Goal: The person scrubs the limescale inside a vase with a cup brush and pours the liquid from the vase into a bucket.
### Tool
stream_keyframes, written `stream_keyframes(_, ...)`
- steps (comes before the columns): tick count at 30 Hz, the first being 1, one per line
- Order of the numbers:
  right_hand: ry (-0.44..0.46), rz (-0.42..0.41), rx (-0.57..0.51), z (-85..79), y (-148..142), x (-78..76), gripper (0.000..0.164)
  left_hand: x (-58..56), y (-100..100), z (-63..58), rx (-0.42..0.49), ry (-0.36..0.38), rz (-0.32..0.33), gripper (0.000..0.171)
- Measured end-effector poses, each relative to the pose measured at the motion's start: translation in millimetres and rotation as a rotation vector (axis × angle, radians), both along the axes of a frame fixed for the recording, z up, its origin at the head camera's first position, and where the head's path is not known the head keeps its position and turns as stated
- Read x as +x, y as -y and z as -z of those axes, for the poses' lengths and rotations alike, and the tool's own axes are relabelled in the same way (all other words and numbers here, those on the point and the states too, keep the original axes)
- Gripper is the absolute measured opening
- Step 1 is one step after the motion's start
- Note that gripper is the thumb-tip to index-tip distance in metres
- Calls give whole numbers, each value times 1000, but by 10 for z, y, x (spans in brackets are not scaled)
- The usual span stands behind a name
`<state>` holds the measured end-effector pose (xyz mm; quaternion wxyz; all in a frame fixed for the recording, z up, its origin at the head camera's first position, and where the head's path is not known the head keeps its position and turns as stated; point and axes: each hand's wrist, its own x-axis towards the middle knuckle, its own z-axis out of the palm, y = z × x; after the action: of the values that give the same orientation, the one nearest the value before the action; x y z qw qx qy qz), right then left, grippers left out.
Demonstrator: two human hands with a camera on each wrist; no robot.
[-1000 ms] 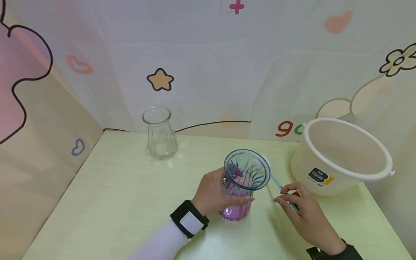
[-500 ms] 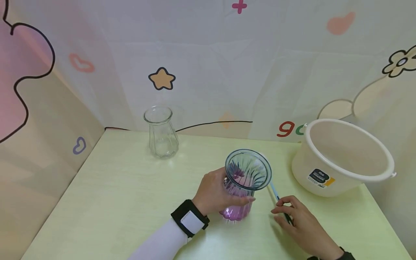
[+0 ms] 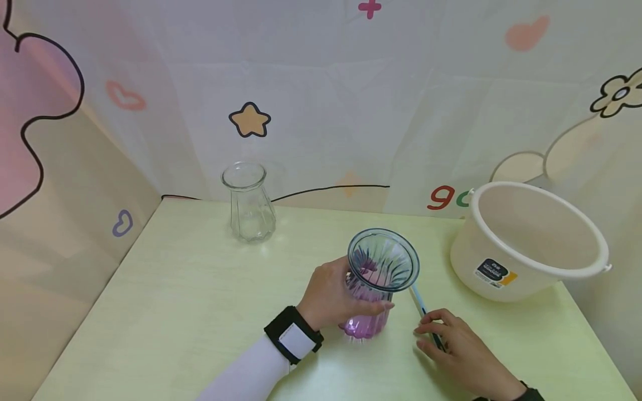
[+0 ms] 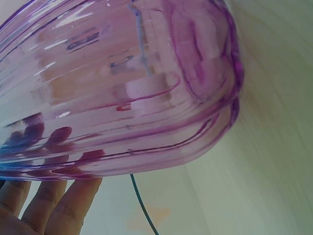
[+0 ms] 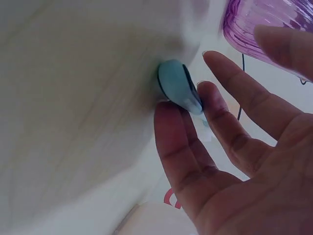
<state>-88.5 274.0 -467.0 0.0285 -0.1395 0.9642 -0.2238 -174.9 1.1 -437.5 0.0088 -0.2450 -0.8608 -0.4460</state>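
Observation:
My left hand (image 3: pixel 331 298) grips a ribbed glass vase (image 3: pixel 380 273), bluish at its wide rim and pink-purple toward the base. The vase leans slightly, its base close over the table. To its right, a slim tool with a light blue handle (image 3: pixel 419 303) lies slanted on the table, its far end hidden behind the vase. My right hand (image 3: pixel 458 351) is at the near end of this handle. In the right wrist view, fingertips rest against the teal handle end (image 5: pixel 175 82), while the thumb (image 5: pixel 288 46) stands apart from it.
A clear glass vase (image 3: pixel 252 217) stands at the back left of the pale table (image 3: pixel 190 301). A white bucket (image 3: pixel 466 262) with a dark label stands at the right. Behind the table hangs a light cloth backdrop (image 3: pixel 321 111) with printed shapes.
My right hand has moved down toward me, bringing the blue handle lower onto the table, and its fingers have loosened. The left hand and vase stay nearly where they were.

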Motion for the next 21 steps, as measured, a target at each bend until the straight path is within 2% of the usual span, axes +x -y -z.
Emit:
stream_keyframes(4,-15,0,4,-3,5,11,11,1,3,-5,2,5,1,72)
stream_keyframes(10,-26,48,14,-54,16,31,14,-7,-3,14,-5,9,-4,72)
stream_keyframes(17,-260,39,-51,-56,28,27,23,-21,-12,39,-3,-1,-10,71)
stream_keyframes(21,-248,24,-129,-128,79,-17,29,-15,-7,40,5,-5,-7,71)
